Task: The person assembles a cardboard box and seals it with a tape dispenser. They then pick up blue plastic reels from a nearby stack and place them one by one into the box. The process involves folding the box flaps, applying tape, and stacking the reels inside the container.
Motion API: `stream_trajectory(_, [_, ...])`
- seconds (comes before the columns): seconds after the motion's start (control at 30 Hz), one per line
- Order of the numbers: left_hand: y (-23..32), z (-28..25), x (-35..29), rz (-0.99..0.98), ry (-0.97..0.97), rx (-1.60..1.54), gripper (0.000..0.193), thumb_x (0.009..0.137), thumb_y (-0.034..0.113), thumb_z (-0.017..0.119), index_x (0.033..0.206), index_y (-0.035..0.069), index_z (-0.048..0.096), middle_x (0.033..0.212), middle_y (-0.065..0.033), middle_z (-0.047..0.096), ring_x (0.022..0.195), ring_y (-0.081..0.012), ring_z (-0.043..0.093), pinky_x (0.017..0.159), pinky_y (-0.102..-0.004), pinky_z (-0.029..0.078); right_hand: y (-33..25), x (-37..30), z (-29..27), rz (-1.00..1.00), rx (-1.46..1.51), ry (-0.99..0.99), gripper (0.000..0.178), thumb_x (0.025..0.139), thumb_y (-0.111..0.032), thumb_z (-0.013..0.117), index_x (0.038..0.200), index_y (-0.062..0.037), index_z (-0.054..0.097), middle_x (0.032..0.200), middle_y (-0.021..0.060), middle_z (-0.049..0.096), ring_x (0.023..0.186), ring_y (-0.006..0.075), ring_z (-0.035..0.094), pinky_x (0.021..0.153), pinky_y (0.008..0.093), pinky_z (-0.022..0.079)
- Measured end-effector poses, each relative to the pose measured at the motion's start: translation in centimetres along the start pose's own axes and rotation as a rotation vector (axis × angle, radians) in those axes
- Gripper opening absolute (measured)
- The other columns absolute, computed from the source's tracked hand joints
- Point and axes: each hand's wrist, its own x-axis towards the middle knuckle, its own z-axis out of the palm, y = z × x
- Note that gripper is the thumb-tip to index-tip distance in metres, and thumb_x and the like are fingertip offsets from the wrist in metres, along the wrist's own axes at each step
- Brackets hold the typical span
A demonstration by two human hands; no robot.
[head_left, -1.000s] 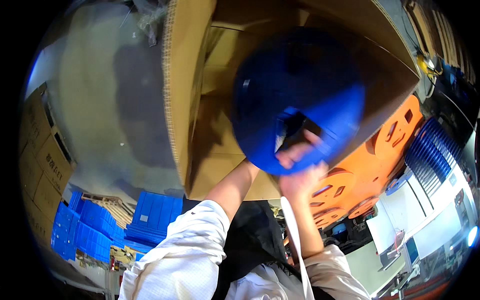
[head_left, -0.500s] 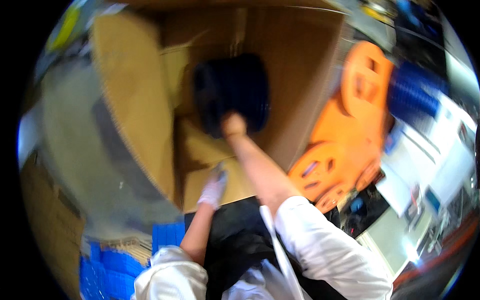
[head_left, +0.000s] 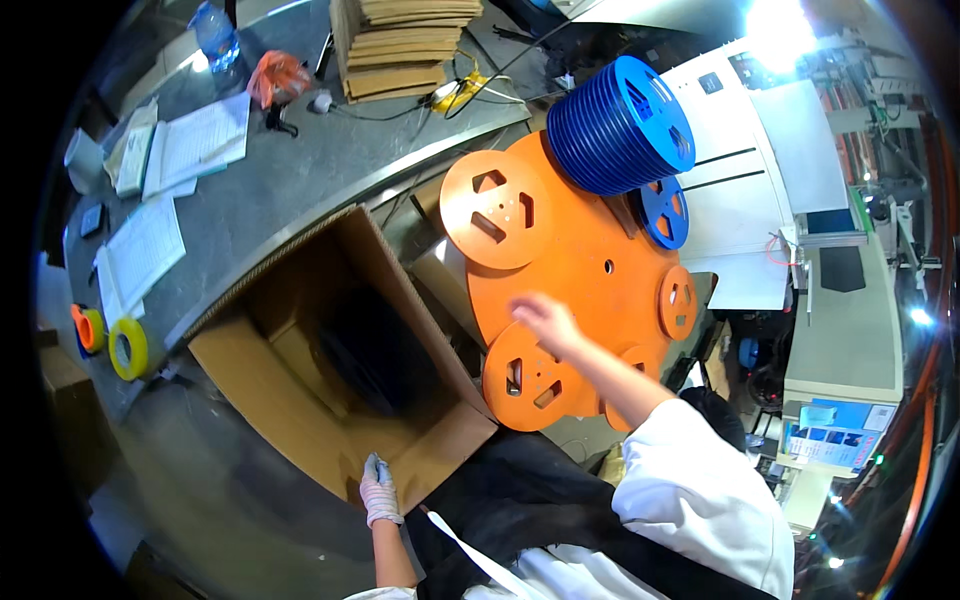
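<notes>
My left hand (head_left: 379,492), in a pale glove with grey fingertips, grips the near rim of an open cardboard box (head_left: 262,385). Inside that box a stack of dark blue reels (head_left: 378,350) lies in shadow. My bare right hand (head_left: 545,323), slightly blurred, is in the air over an orange turntable (head_left: 575,275), its fingers apart and nothing in them. Round orange discs with cut-outs sit about the turntable's rim; the nearest disc (head_left: 537,376) is just below my right hand. On the far side stands a tilted stack of blue reels (head_left: 615,125), with another blue reel (head_left: 664,212) beside it.
Beyond the box, a grey table (head_left: 300,165) carries papers (head_left: 205,145), tape rolls (head_left: 127,348), a plastic bottle (head_left: 215,38), an orange bag (head_left: 278,78) and stacked flat cardboard (head_left: 405,50). A cable runs across its edge. A pale machine (head_left: 850,330) stands at the right.
My right hand has left the reels in the box and moved right, over the turntable. My left hand stays at the box's near side. The view has turned rightward.
</notes>
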Motion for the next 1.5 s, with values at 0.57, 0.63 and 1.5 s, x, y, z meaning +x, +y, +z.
stream_trajectory(0.57, [11.3, 8.2, -10.9, -0.275, -0.134, 0.204, 0.041, 0.094, 0.030, 0.056, 0.121, -0.001, 0.057, 0.110, -0.0134, 0.064, 0.100, -0.0220, 0.057, 0.092, -0.0312, 0.043, -5.3, 35.5, -32.7, 0.473, -0.098, -0.105, 0.102, 0.070, -0.045, 0.080, 0.143, 0.0039, 0.030, 0.150, 0.0255, 0.026, 0.142, 0.0405, 0.016, 0.114, 0.0524, 0.010])
stream_trajectory(0.63, [12.0, 9.3, -11.3, -0.310, -0.147, 0.193, 0.040, 0.094, 0.030, 0.056, 0.122, 0.002, 0.058, 0.109, -0.0142, 0.065, 0.101, -0.0224, 0.058, 0.091, -0.0308, 0.043, -4.3, 36.2, -32.3, 0.473, -0.048, -0.176, 0.104, 0.071, -0.043, 0.080, 0.146, 0.0030, 0.025, 0.152, 0.0247, 0.024, 0.143, 0.0394, 0.015, 0.115, 0.0510, 0.010])
stream_trajectory(1.5, [13.0, -1.8, -10.1, 0.034, -0.164, 0.191, 0.046, 0.095, 0.033, 0.052, 0.128, 0.001, 0.053, 0.127, -0.0200, 0.057, 0.121, -0.0324, 0.053, 0.101, -0.0363, 0.040, -6.9, -9.3, -23.2, -0.014, 0.884, -0.087, 0.024, 0.078, -0.023, 0.070, 0.090, -0.0035, 0.061, 0.075, 0.0050, 0.058, 0.069, 0.0174, 0.058, 0.069, 0.0306, 0.049])
